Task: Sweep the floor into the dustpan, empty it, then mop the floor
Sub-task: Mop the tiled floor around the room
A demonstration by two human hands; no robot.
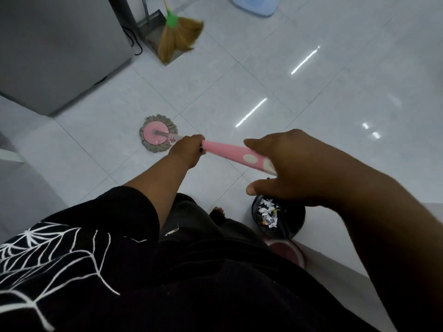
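A round pink mop head with grey strands lies flat on the white tile floor. Its pink handle with white dots runs back toward me. My left hand grips the handle low down, close to the mop head. My right hand wraps the upper end of the handle, thumb out. A straw broom with a green collar leans in a grey metal dustpan at the far wall.
A grey cabinet stands at the far left. A dark bin full of paper scraps sits by my bare foot, with a pink bowl beside it. A light blue base rests at the top edge.
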